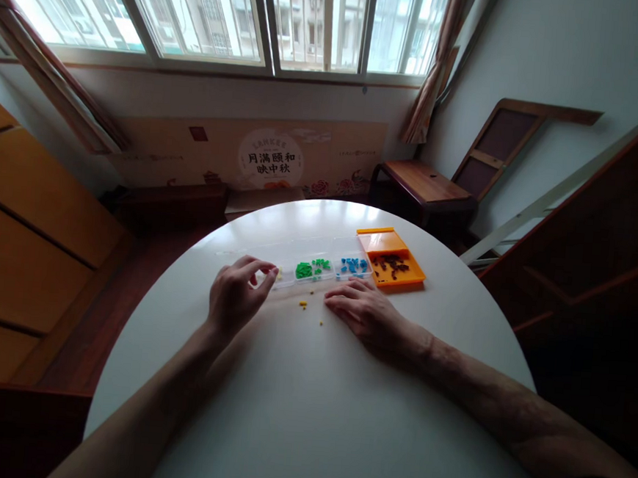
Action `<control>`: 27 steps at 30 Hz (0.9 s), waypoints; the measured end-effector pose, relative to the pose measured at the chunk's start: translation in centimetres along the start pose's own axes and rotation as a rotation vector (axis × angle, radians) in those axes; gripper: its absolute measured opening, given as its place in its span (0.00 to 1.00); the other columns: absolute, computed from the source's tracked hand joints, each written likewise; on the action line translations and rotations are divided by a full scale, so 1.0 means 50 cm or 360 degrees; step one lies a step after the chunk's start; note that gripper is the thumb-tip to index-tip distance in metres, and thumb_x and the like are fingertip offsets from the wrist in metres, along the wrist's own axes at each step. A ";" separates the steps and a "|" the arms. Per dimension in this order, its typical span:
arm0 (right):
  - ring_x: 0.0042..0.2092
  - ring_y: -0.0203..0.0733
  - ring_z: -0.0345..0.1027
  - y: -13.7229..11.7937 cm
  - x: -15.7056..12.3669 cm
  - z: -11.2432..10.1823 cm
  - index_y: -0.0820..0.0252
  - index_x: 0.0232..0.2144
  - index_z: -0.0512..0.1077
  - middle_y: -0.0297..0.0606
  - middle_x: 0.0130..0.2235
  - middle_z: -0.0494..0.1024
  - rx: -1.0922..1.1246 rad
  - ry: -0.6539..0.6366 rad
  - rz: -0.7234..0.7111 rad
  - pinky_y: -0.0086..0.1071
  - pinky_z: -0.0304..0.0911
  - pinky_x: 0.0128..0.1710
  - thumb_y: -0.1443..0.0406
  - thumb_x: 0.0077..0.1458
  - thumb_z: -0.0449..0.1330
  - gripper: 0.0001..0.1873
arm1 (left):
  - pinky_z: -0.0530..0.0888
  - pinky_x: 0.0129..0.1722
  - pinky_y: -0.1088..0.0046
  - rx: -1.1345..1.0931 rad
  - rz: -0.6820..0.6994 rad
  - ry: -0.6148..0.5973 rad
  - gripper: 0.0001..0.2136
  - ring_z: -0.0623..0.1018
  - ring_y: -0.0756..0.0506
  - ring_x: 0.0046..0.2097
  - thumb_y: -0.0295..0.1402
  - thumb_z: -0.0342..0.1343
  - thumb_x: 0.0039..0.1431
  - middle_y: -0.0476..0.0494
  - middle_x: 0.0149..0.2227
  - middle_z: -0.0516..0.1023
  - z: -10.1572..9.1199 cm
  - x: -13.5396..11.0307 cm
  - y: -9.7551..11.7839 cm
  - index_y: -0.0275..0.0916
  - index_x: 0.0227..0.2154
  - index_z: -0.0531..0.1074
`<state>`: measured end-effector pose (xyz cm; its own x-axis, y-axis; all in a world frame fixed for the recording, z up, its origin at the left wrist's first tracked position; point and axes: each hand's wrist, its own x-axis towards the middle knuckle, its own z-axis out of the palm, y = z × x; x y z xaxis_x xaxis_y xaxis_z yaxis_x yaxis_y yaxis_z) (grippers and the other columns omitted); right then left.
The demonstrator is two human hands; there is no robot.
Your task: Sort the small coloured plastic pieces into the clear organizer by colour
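Observation:
A clear compartment box (295, 255) lies on the round white table (306, 400), with green pieces (310, 268) and blue pieces (354, 265) in separate sections. An orange tray (391, 263) with dark pieces sits at its right end. My left hand (236, 293) hovers by the box's left part, fingers curled in a pinch; what it holds is too small to name. My right hand (363, 310) lies flat on the table just in front of the blue section, fingers stretched out. Tiny yellow pieces (303, 305) lie loose between the hands.
A dark wooden side table (423, 184) and a leaning wooden frame (503, 143) stand at the back right. A printed cardboard panel (270, 154) runs under the window. Wooden cabinets (20, 245) line the left, dark furniture the right.

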<state>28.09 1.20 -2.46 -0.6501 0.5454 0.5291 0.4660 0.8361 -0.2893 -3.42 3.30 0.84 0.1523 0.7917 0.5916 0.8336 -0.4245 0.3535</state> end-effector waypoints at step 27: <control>0.46 0.43 0.81 -0.011 -0.008 -0.003 0.55 0.53 0.75 0.40 0.46 0.84 0.0694 0.0272 0.0181 0.37 0.79 0.49 0.66 0.72 0.65 0.09 | 0.76 0.44 0.67 -0.0516 0.0611 -0.0383 0.04 0.83 0.47 0.37 0.36 0.66 0.71 0.46 0.42 0.86 0.071 -0.057 0.102 0.45 0.43 0.84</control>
<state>28.17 0.50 -2.37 -0.4844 0.6479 0.5878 0.2095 0.7383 -0.6411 2.28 0.45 -1.64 0.5616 0.6152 0.5532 0.4939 -0.7858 0.3724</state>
